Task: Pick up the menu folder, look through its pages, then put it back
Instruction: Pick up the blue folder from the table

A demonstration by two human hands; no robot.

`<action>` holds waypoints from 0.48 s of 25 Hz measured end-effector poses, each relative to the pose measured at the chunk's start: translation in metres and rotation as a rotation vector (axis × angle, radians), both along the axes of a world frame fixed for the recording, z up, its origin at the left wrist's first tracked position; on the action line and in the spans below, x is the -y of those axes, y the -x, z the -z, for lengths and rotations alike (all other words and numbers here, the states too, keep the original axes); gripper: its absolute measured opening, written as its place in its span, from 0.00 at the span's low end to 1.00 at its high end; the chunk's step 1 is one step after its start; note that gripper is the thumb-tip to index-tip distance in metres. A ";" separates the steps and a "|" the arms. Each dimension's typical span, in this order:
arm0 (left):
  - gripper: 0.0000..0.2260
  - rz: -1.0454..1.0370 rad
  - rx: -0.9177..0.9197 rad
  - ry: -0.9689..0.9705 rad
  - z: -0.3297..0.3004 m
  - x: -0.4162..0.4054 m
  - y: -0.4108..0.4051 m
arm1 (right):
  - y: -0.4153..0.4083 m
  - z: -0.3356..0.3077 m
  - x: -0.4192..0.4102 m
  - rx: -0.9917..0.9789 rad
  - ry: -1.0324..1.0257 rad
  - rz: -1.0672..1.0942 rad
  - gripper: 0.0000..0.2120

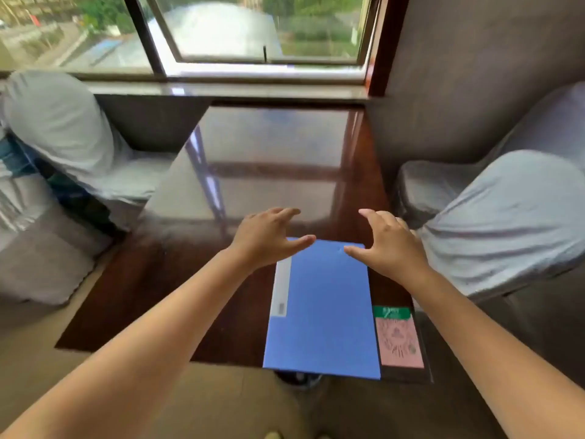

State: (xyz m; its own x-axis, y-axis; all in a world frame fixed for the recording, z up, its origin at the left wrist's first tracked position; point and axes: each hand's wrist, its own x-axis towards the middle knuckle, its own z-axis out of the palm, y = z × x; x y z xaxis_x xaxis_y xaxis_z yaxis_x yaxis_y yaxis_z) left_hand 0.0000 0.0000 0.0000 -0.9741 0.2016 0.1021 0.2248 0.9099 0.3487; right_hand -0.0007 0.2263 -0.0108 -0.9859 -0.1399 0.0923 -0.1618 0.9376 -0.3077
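Note:
A blue menu folder lies shut and flat on the dark glossy table, at its near right part, with a grey spine strip along its left side. My left hand hovers over the folder's far left corner, fingers spread, holding nothing. My right hand hovers over the far right corner, fingers apart and empty. Whether either hand touches the folder is unclear.
A pink card with a green top lies right of the folder near the table's edge. Grey-covered seats stand at the left and right. A window and its sill lie beyond the table's far end.

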 end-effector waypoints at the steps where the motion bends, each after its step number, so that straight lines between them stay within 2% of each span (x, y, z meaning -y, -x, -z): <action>1: 0.30 0.004 0.040 0.023 0.012 -0.001 -0.006 | -0.007 0.014 0.000 0.068 -0.006 0.019 0.36; 5: 0.31 -0.010 0.237 0.086 0.078 0.002 -0.038 | -0.050 0.090 0.001 0.279 -0.048 0.018 0.38; 8: 0.33 -0.031 0.335 0.104 0.117 0.008 -0.059 | -0.076 0.133 0.010 0.364 -0.040 0.023 0.39; 12: 0.35 -0.079 0.454 0.222 0.152 0.009 -0.089 | -0.100 0.170 0.025 0.447 -0.085 0.009 0.39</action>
State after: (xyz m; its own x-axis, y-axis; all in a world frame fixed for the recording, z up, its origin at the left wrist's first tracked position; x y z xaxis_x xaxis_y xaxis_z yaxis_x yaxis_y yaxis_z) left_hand 0.0889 -0.0091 -0.1525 -0.9236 0.0945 -0.3715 0.0234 0.9812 0.1914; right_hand 0.0997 0.2010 -0.1807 -0.9273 -0.1197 -0.3545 -0.0222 0.9634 -0.2672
